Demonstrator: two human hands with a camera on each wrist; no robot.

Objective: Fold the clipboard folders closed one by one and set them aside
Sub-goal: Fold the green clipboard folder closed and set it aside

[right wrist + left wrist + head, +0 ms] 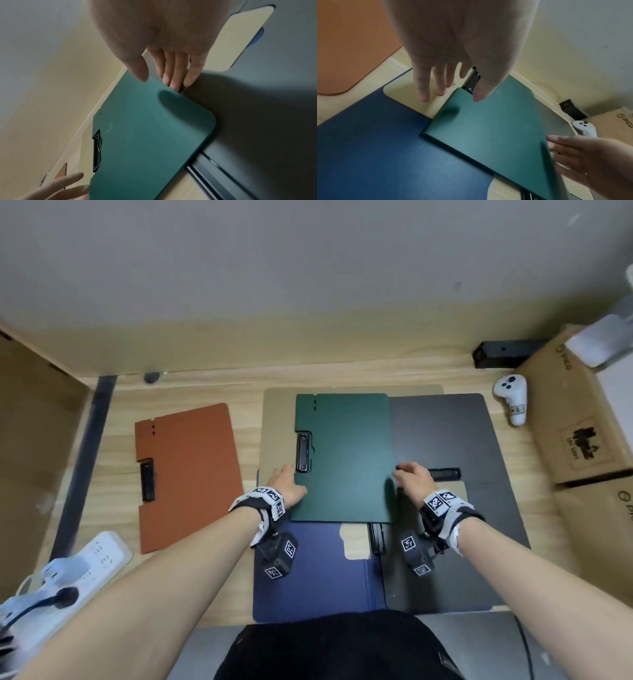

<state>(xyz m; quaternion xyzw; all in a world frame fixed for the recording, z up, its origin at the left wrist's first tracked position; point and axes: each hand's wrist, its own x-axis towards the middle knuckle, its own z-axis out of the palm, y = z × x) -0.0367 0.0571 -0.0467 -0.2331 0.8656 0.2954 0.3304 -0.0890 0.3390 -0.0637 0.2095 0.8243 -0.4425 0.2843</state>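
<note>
Here, your left hand (286, 484) lay flat, fingers straight, at the clip edge of the green folder (344, 457), thumb on its cover; your right hand (412, 477) pinched the opposite edge, fingers tucked underneath. The folder was closed, lying atop open tan (274, 422), grey (445, 433) and blue (315, 570) folders mid-desk; an orange folder (186, 474), closed, sat apart to the left. Judged risk: a one-sided lift could let the smooth, ribbed plastic cover spring open, or the metal clip (303, 453) snag and drag the folders beneath.
</note>
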